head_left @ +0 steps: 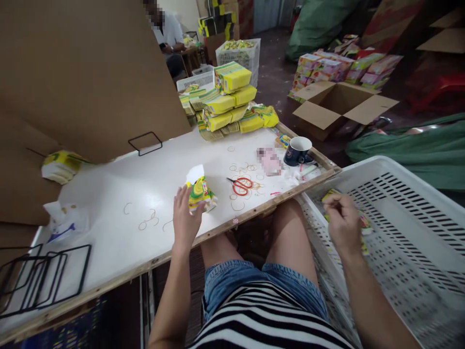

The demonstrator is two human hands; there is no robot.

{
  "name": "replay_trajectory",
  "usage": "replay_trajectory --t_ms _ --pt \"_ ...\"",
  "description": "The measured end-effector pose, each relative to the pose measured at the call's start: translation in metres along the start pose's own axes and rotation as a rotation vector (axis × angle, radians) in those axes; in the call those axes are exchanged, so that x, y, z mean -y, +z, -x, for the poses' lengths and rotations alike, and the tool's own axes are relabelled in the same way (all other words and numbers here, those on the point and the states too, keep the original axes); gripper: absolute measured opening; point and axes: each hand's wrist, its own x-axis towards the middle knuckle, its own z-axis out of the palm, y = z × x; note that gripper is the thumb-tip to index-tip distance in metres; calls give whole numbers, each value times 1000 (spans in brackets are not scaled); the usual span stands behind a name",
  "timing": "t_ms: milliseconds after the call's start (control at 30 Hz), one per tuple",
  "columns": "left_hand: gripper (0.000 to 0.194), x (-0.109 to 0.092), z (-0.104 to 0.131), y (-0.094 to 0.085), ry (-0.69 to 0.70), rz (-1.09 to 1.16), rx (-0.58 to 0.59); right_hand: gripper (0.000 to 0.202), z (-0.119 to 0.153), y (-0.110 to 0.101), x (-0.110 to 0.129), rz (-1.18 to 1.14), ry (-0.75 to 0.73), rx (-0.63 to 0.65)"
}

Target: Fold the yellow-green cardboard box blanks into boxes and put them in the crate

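A: How far along are things standing at the white table [109, 203]?

B: Partway, by my judgement. One pack [199, 190] is lying near the middle of the tabletop, its pale far end showing, while a few crate packs [364, 221] are resting in the white crate [390, 164] at right. Yellow bundles [232, 80] are rising in a pile at the table's far side, apparently awaiting handling; how many are finished, the view is not showing.

A: And the hands?

B: The left hand [186, 220] is reaching in at the pack's near left side, thumb and fingers standing wide. The pack is sitting just beyond the palm, toward the fingertips; whether they are pressing on it, I cannot tell. The right hand [341, 218] is hovering over the crate, fingers curling narrow above the crate packs. Blur is hiding whether it is gripping anything.

A: What is lying around?

B: Red-handled scissors [235, 182] are lying right of the pack among loose bands [257, 185], and a dark mug [291, 156] is standing farther right, near the table's corner.
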Motion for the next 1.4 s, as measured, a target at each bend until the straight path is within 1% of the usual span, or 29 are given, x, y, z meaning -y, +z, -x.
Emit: replay_trajectory --t_ms 67,100,133,200,267,300,367,400,433,467,500,533,567,600,633,667,733,767,800,833,867,900,933,967,1033,1100,1167,1300,1400 --pt "50 16 0 6 13 -61 162 7 7 27 12 -55 5 102" --pt "50 22 2 10 11 -67 208 8 10 41 19 -87 15 169" --pt "47 26 4 12 7 -61 219 11 14 56 27 -122 31 244" --pt "35 30 7 14 13 -36 188 19 22 86 42 -202 84 390" --pt "20 30 9 10 57 -16 128 26 31 116 55 -310 134 518" --pt "17 28 9 7 98 -10 66 31 34 129 61 -366 165 570" --pt "19 20 12 2 222 11 -116 43 39 149 72 -479 251 647" --pt "23 14 15 1 307 33 -205 49 41 155 76 -532 303 670" --pt "29 7 19 1 403 66 -263 52 41 158 79 -578 350 685" --pt "35 0 24 3 500 111 -273 52 40 158 81 -617 384 693" --pt "41 -8 29 7 590 162 -233 50 39 155 82 -649 405 691" --pt "44 -14 35 12 659 217 -162 47 38 150 82 -667 411 678" --pt "45 -21 41 18 694 276 -86 44 37 143 80 -671 405 651" --pt "44 -26 46 24 684 341 -20 41 36 135 77 -664 394 619" --pt "43 -31 50 30 621 413 26 38 36 126 74 -653 385 590" --pt "43 -35 52 35 507 502 47 37 37 118 70 -642 382 562" --pt "44 -42 52 44 175 745 73 34 43 104 61 -635 395 518" --pt "45 -45 50 47 -3 888 129 34 46 100 57 -640 410 500" --pt "47 -48 47 49 -164 1034 224 35 50 97 54 -646 426 484" --pt "49 -52 44 50 -296 1172 348 37 53 95 51 -649 439 473" --pt "53 -55 40 50 -394 1288 484 37 56 95 50 -648 446 469" --pt "56 -58 38 51 -462 1377 606 37 58 95 49 -643 449 468" --pt "58 -61 36 50 -505 1442 687 37 59 96 49 -636 445 466" --pt "59 -64 35 50 -525 1487 729 36 59 96 49 -625 434 457" --pt "58 -68 35 50 -512 1522 740 34 59 95 53 -583 401 430" --pt "57 -70 37 51 -472 1521 707 33 58 92 57 -529 364 419" --pt "54 -70 39 53 -449 1517 652 34 57 87 61 -499 343 444" --pt "41 -68 43 62 -486 1459 544 35 58 83 62 -508 357 519" --pt "37 -70 45 67 -504 1322 489 31 58 85 57 -467 358 490"
